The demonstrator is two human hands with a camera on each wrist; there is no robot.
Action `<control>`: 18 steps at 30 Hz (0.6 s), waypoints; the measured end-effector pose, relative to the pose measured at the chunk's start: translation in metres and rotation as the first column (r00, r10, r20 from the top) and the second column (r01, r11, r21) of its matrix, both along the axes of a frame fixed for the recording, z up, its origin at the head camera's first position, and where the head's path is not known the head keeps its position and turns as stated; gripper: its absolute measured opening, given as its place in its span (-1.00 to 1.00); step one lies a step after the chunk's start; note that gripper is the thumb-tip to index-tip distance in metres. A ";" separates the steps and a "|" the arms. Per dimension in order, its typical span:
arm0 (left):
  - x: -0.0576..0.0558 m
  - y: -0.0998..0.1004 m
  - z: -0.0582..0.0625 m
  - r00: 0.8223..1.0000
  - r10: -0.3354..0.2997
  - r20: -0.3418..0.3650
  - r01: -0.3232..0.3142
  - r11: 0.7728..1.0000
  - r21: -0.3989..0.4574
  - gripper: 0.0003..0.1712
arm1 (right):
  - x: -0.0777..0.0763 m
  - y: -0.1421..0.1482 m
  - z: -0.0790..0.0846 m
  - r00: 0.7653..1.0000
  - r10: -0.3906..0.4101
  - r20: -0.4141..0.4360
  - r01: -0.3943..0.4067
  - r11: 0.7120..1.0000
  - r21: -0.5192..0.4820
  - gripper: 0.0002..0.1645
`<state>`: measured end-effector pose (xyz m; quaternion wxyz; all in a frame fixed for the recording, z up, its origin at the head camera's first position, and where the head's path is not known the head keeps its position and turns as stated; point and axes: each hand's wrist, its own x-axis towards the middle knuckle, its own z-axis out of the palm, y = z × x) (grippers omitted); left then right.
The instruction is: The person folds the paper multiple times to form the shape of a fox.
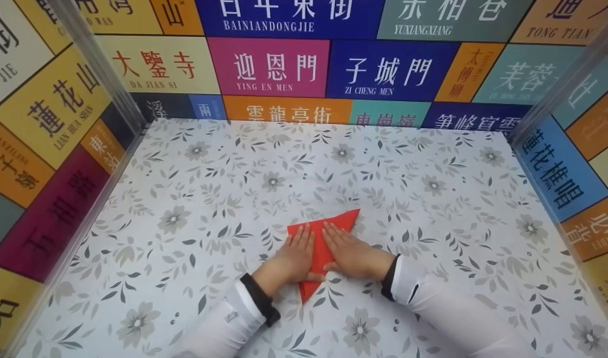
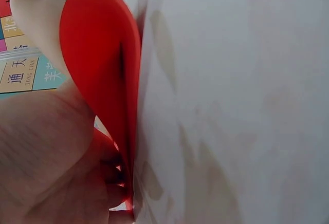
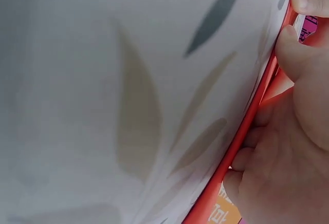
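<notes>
A folded piece of red paper point(image 1: 322, 251) lies on the table in front of me, one sharp corner toward the far right and another toward me. On its left part rests my left hand point(image 1: 296, 256), fingers stretched out and pointing away. My right hand point(image 1: 351, 251) presses the right part with straight fingers. Both thumbs come close together low on the paper. In the left wrist view the near end of the red paper point(image 2: 100, 39) bulges up off the table, showing layers. The right wrist view shows the paper's folded edge point(image 3: 226, 167) along the fingertips.
A white tablecloth point(image 1: 209, 184) with grey flowers and leaves covers the table. Upright panels point(image 1: 269, 67) with coloured street-name blocks stand behind it and at both sides. Clear strips point(image 1: 100, 74) run along the panel corners.
</notes>
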<state>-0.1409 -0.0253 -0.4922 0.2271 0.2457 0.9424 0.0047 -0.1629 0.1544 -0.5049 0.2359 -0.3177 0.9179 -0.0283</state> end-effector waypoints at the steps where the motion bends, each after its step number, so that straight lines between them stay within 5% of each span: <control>1: 0.000 0.000 0.000 1.000 0.000 0.000 0.000 1.000 0.000 0.21 | 0.000 0.001 0.000 1.000 0.002 0.002 -0.002 1.000 0.000 0.03; 18: -0.001 0.001 -0.003 1.000 0.010 -0.002 -0.010 1.000 -0.008 0.22 | -0.008 0.008 -0.002 0.999 -0.027 0.027 0.027 1.000 0.005 0.13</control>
